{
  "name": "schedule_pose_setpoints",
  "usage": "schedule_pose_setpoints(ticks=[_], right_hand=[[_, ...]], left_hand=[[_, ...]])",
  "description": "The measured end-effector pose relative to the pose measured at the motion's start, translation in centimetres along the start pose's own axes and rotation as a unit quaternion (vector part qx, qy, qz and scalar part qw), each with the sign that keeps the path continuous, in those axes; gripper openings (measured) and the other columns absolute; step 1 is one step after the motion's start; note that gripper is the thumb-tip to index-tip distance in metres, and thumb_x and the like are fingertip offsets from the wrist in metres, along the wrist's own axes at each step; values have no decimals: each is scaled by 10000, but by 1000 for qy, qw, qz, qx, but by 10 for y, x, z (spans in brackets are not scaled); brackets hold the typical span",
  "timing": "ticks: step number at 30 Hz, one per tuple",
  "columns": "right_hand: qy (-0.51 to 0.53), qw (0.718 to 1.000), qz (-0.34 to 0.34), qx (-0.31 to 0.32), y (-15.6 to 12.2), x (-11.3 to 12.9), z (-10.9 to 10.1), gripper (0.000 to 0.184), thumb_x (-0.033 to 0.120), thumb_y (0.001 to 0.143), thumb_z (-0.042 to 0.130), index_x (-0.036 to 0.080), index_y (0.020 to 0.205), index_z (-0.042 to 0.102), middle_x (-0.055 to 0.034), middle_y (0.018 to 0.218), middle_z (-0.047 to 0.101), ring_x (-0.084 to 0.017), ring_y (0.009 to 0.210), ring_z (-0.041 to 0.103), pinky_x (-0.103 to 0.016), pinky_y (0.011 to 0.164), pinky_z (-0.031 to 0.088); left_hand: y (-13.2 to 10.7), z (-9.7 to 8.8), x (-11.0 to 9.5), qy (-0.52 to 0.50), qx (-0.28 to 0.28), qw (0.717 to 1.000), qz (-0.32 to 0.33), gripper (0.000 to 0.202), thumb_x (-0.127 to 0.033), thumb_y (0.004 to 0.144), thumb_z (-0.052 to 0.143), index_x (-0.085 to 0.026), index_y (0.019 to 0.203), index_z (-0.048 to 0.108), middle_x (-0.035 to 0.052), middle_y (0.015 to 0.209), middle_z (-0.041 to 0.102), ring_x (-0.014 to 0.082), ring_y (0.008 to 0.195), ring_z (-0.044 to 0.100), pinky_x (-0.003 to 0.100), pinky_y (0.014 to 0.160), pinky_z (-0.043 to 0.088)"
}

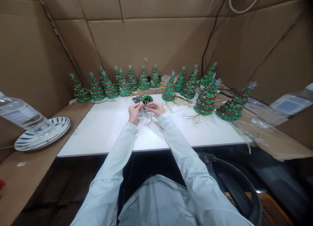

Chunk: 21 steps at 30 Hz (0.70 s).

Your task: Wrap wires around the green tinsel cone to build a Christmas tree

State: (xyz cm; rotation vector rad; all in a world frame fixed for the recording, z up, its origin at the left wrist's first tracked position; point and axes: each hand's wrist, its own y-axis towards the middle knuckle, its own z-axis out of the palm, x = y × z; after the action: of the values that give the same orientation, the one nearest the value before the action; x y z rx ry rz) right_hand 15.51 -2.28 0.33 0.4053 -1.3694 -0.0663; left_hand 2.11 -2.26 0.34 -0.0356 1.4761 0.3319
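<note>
Trees, upright (pixel 204 100): at least fifteen, nine along the bench's (pixel 97 131) far-left edge, six or more towards its far-right corner; star-topped and garlanded, seemingly done in outward trim, loose strands trailing from several on the right

Tree, on its side (pixel 148 98): one, middle of the far edge, base facing the person; wires (pixel 146 112) hanging loose, so wire work there looks unfinished

Left hand (pixel 134 114): one, thumb and forefinger pinching wires

Right hand (pixel 156 108): one, fingers curled at the wires, grip cannot be told
</note>
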Motion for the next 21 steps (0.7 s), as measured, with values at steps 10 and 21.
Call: schedule_pose_setpoints(ticks=[10, 21], right_hand=[[-214, 968, -22, -129, 5, -21, -2, 133, 275, 678, 630, 170, 758, 649, -22, 672, 667, -139, 646, 622, -277, 675, 504], [-454, 887, -43, -73, 0, -15, 2, 131, 263, 733, 619, 238, 825, 709, -27, 847, 691, -156, 718, 611, -287, 747, 462]], left_hand=[[-1, 2, 2, 14, 6, 1000, 9, 275, -360, 623, 652, -118, 743, 702, 54, 717, 658, 68, 494, 445, 205, 467, 337], [-1, 3, 1, -16, 1, 1000, -19, 292, -348, 602, 674, -104, 760, 693, 53, 711, 652, 58, 485, 451, 195, 458, 339]])
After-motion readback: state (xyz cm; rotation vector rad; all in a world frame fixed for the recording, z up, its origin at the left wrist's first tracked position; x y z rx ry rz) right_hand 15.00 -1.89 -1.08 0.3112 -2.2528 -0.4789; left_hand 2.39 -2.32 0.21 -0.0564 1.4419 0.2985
